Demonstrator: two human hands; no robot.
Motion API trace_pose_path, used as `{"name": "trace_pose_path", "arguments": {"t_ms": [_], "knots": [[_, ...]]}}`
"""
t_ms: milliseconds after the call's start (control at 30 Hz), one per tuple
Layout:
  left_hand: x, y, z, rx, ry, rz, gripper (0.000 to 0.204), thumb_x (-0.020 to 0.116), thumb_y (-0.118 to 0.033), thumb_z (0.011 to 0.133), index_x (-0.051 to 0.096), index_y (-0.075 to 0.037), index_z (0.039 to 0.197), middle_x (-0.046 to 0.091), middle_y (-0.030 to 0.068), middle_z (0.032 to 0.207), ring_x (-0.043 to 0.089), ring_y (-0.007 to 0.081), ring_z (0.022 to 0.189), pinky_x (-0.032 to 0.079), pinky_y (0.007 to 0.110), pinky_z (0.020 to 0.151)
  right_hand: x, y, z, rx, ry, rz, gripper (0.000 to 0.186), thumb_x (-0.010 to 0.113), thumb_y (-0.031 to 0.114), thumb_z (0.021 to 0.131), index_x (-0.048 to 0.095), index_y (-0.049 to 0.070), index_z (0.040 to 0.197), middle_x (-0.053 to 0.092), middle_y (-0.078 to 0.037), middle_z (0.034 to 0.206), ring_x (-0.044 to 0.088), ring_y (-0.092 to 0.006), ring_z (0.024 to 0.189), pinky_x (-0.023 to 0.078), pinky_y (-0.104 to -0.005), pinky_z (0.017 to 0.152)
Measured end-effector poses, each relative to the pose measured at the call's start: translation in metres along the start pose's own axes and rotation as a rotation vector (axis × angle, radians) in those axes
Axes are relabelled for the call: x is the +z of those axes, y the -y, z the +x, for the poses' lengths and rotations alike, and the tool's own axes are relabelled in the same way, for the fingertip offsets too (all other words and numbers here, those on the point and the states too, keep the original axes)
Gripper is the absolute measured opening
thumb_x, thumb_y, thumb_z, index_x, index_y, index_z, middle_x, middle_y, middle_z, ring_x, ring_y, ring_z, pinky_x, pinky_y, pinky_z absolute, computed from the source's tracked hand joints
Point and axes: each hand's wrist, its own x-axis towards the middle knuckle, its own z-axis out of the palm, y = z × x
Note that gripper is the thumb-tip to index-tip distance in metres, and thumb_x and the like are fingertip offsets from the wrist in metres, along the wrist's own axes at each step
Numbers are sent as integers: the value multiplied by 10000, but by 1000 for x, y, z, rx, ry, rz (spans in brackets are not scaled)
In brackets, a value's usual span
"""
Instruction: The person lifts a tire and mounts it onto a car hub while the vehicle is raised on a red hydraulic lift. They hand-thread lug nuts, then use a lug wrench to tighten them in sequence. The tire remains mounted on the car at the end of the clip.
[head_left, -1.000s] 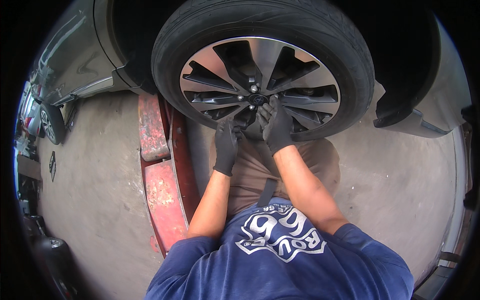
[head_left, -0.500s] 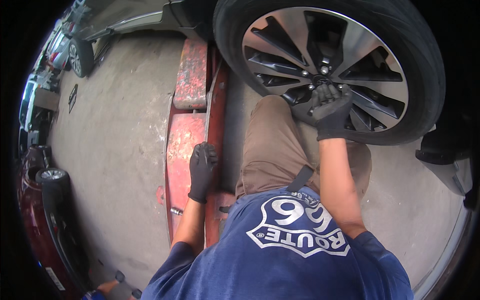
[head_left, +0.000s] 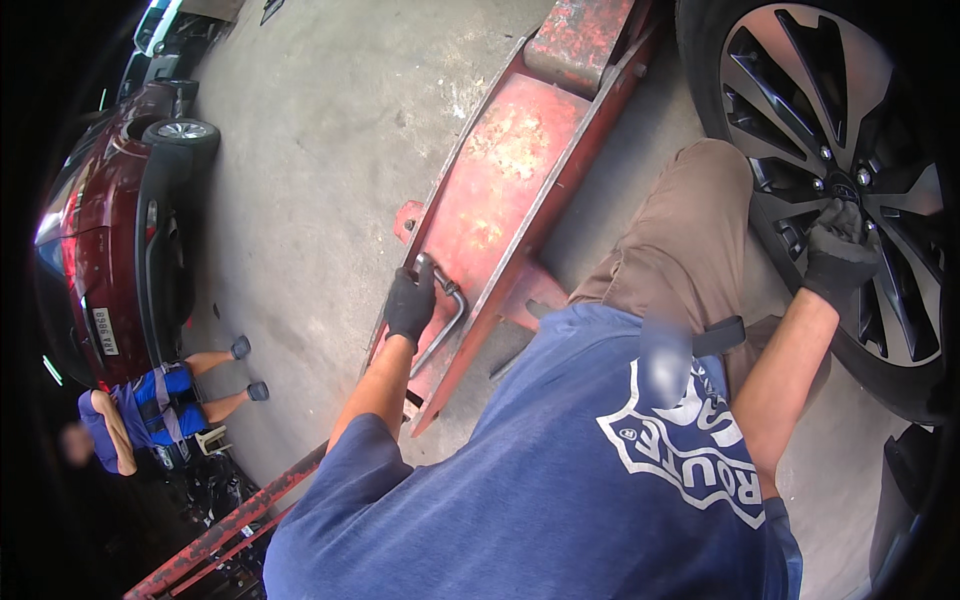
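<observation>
My gloved left hand (head_left: 408, 308) is closed on one end of a bent metal lug wrench (head_left: 452, 330), which rests on a worn red floor jack (head_left: 505, 160). My gloved right hand (head_left: 843, 255) is at the hub of a wheel (head_left: 775, 75) with dark and silver spokes, its fingers curled by the lug nuts (head_left: 862, 176) below the centre cap. Whether it holds a nut, I cannot make out. My bent knee in brown trousers (head_left: 690, 190) lies between the jack and the tyre.
A dark red car (head_left: 100, 250) stands at the left on the concrete floor (head_left: 300, 120). A person (head_left: 155, 410) in blue shorts sits on a low seat near its rear. A red metal bar (head_left: 215, 530) crosses the lower left. Dark bodywork (head_left: 905, 465) is at lower right.
My view has swung left, bringing the seated person and red car further in. My left hand has moved from the wheel onto the wrench on the jack; my right hand remains at the hub.
</observation>
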Motion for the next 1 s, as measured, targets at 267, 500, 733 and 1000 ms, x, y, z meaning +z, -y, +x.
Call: {"name": "trace_pose_path", "arguments": {"t_ms": [267, 500, 733, 1000], "knots": [[73, -17, -26, -180, -63, 32, 496, 540, -437, 957, 488, 12, 1160, 708, 296, 1050, 702, 478, 983, 524, 552, 864, 7, 7, -5, 52, -6, 75, 404, 456, 292, 1004, 593, -65, 1137, 651, -175, 1005, 653, -333, 1036, 550, -533, 971], [50, -31, -26, -20, -176, -240, 395, 514, -325, 976, 476, 44, 1112, 656, 362, 938, 663, 519, 907, 497, 581, 768, 51, -58, -127, 91, 74, -336, 336, 634, 399, 975, 645, 82, 1085, 690, -79, 901, 683, -256, 884, 563, -429, 846], [-28, -203, -73, 753, 118, -626, 166, 539, -195, 1013, 512, -30, 1018, 551, 100, 793, 539, 218, 669, 461, 410, 649, 43, -110, -204, 461, 903, -993, 403, 520, 336, 1087, 550, 38, 1357, 648, -76, 1148, 632, -142, 1072, 493, -292, 958], [25, -387, -177, 1500, 376, -602, 383, 668, -259, 942, 498, -38, 1204, 705, 243, 921, 697, 447, 788, 525, 507, 688, 3, -62, -211, 63, 644, -314, 462, 496, 377, 1101, 494, 68, 1444, 601, -19, 1222, 567, -104, 1081, 460, -276, 962]]}}
